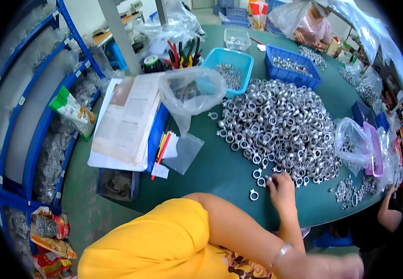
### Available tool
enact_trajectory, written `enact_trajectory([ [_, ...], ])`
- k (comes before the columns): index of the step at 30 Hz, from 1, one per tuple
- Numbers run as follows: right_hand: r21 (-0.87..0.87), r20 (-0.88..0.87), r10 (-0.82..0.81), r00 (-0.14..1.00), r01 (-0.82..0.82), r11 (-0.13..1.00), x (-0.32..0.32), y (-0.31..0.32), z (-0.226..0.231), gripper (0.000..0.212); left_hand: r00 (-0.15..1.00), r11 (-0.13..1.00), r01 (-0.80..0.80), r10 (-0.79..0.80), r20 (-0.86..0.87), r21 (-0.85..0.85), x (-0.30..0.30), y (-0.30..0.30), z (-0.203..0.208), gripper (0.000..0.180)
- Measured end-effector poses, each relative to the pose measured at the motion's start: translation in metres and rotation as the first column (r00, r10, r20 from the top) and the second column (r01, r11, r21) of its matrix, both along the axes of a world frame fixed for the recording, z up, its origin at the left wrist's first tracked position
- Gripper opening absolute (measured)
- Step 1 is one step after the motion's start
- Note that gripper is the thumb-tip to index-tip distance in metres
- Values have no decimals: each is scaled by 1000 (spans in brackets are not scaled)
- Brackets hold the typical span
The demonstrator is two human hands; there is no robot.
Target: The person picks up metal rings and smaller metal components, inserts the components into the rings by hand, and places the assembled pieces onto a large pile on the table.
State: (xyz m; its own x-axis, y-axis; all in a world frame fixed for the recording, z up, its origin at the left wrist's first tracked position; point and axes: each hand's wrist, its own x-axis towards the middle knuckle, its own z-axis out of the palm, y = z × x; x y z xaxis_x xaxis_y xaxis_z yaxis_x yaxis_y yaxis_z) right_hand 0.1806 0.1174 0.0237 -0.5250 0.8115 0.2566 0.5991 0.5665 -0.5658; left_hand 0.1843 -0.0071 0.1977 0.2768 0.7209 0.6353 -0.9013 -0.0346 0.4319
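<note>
A large heap of silver-grey metal ring fittings (280,125) covers the middle of the green table. At its near edge my right hand (283,187) has its fingertips pinched on a small metal ring fitting, partly hidden by the fingers. One loose ring fitting (254,195) lies on the table just left of that hand, and a further ring (256,173) sits at the heap's edge. My left arm crosses in front of my body, a bracelet at its wrist. Beyond the table edge, low on the right, my left hand (324,267) is smeared by motion; its fingers cannot be made out.
Behind the heap stand a turquoise tub (245,58) and a blue basket (316,83) of small metal parts. Left lie papers (127,125), pencils (164,148) and a plastic bag (192,88). Smaller parts (350,193) lie right. Co-workers sit opposite (320,30) and right (389,214). Blue shelving (29,162) flanks the left.
</note>
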Motion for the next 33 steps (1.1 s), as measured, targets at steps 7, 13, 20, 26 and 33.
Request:
enact_trajectory([
  [7,-369,-435,-11,900,-167,914,30,-13,-12,11,609,741,-637,315,-728,-212,-119,43,-121,16],
  [13,-773,-631,-426,649,-483,410,18,-44,-1,16,575,549,-749,260,-776,-372,-144,14,-179,18],
  [20,-662,-666,-261,699,-394,637,19,-59,-2,9,529,647,-722,291,-797,-243,-145,11,-184,10],
  [26,-254,-475,81,876,-225,941,12,-62,6,10,528,678,-701,284,-800,-222,-150,8,-185,6],
  [33,-182,-535,145,832,-281,942,14,-57,4,12,338,644,-765,400,-852,-2,-148,7,-181,8],
])
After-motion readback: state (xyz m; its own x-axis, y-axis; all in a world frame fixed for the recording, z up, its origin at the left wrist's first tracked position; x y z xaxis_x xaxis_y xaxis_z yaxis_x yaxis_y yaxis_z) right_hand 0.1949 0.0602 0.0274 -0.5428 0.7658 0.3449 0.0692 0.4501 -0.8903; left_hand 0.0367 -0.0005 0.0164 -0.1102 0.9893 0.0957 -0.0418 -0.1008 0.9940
